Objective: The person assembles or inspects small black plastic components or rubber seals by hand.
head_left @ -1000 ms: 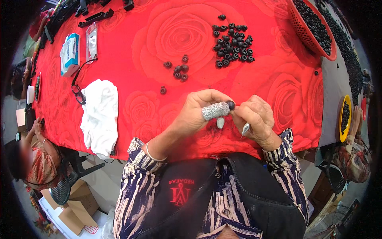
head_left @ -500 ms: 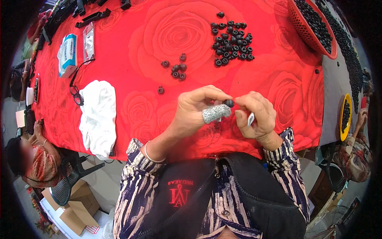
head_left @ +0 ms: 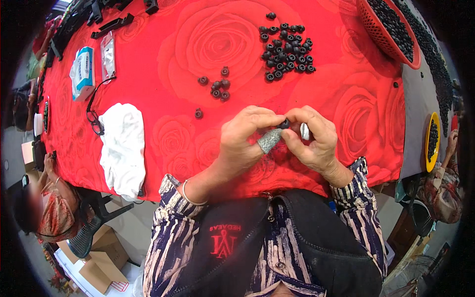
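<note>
A small round black knob-like part (head_left: 284, 123) sits between my two hands, over the near middle of the table. My left hand (head_left: 239, 132) pinches it between forefinger and thumb; a speckled grey sleeve (head_left: 269, 141) covers that thumb. From the other side, the thumb and forefinger of my right hand (head_left: 318, 139) close on the same part. A small white, flat-looking piece (head_left: 305, 131) is tucked in my right fingers; its kind I cannot make out. Several similar black parts lie in a loose group (head_left: 216, 93) ahead to the left, and a larger cluster (head_left: 290, 55) lies farther off.
A red basket (head_left: 418, 62) of black parts stands far right, a yellow plate (head_left: 429, 161) of them nearer. On the left of the red cloth (head_left: 168, 133) lie a white cloth (head_left: 122, 148), glasses (head_left: 94, 116) and a tissue pack (head_left: 83, 74). Other people sit at both sides.
My right hand has moved left, and its fingertips now meet the black part in my left hand. The white piece has turned within my right fingers.
</note>
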Action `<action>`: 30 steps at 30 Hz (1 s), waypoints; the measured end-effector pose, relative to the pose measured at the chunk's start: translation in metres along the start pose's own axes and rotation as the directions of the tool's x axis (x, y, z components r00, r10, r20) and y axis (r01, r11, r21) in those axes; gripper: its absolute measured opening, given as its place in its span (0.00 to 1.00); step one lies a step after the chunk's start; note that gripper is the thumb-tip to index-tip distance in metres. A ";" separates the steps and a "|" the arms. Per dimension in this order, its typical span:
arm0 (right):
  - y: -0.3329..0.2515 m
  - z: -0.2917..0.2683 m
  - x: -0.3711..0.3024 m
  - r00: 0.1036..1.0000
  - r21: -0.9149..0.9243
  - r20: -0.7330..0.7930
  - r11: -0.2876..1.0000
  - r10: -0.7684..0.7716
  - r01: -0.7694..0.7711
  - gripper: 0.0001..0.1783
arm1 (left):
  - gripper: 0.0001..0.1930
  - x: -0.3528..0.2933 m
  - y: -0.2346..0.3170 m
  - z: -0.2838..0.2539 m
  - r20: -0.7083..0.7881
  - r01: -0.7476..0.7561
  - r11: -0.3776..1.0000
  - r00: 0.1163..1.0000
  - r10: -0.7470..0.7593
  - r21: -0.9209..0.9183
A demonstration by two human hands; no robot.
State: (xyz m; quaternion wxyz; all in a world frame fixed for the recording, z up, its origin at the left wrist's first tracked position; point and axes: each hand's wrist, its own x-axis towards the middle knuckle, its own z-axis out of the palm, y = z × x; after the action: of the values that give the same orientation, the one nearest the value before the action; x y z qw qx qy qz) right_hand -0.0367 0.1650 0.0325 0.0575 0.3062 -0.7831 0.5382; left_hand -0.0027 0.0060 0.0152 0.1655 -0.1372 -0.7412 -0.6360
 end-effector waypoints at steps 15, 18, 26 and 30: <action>0.006 -0.009 0.003 0.957 -0.113 0.092 0.952 -0.274 0.283 0.17 | 0.12 -0.001 -0.002 -0.013 0.558 0.769 0.211 0.597 -0.576 -0.604; 0.007 -0.009 0.002 0.940 -0.109 0.119 0.936 -0.321 0.333 0.18 | 0.12 0.001 -0.001 -0.015 0.606 0.808 0.074 0.496 -0.622 -0.585; 0.007 -0.010 0.002 0.946 -0.080 0.208 0.960 -0.248 0.269 0.17 | 0.12 0.000 -0.003 -0.013 0.689 0.835 0.059 0.489 -0.535 -0.547; -0.003 -0.016 0.009 0.958 0.030 0.249 0.990 -0.144 0.141 0.16 | 0.12 0.000 -0.005 -0.014 0.664 0.805 0.009 0.495 -0.561 -0.593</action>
State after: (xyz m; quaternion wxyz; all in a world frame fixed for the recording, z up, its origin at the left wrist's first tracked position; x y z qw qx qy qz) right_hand -0.0460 0.1747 0.0448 -0.0050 0.4278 -0.7566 0.4945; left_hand -0.0035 -0.0084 0.0123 -0.3534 0.1049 -0.2829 -0.8855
